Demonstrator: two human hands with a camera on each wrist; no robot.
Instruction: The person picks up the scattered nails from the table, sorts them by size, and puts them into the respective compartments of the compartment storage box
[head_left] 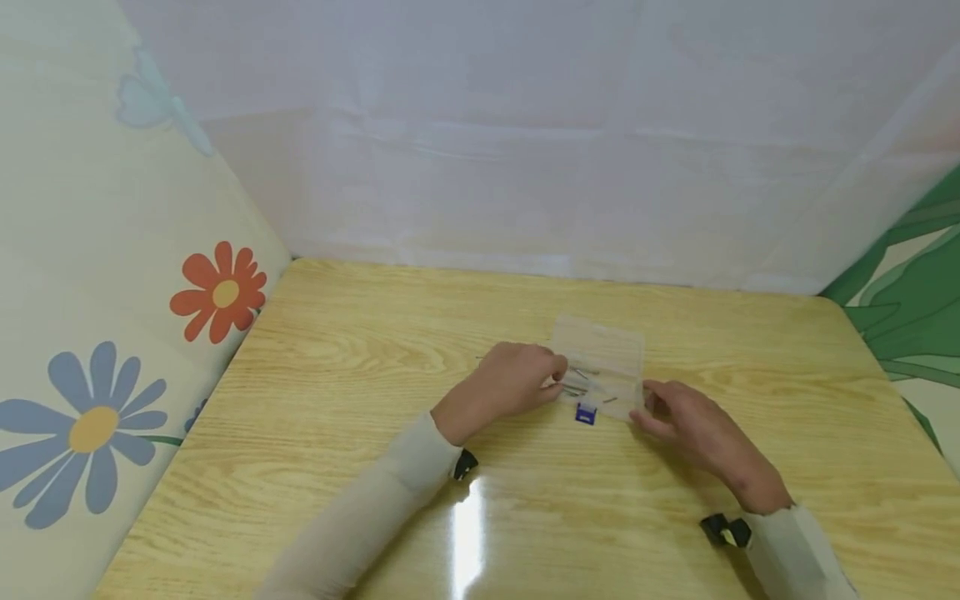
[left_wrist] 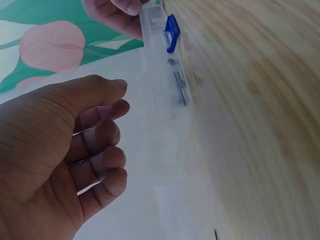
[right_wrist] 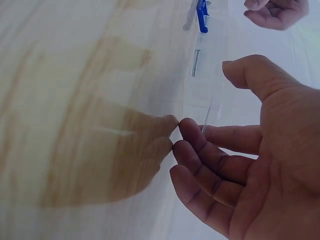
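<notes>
Firstly, we record two pale sleeves (head_left: 367, 517), a black wrist device (head_left: 726, 531) at each cuff, over a wood-grain worktop (head_left: 600, 500). Next, we count one right hand (head_left: 697, 429), fingers relaxed and clasping nothing, fingertips at the right edge of a clear plastic box (head_left: 611, 354); one left hand (head_left: 510, 379), loosely curved and empty, just beside the box's left side. We note the box flat on the worktop between them: blue latch (head_left: 586, 414) on its near edge, several thin metal pieces (right_wrist: 196, 62) inside. Farthest, we enter one white backdrop (head_left: 487, 167).
</notes>
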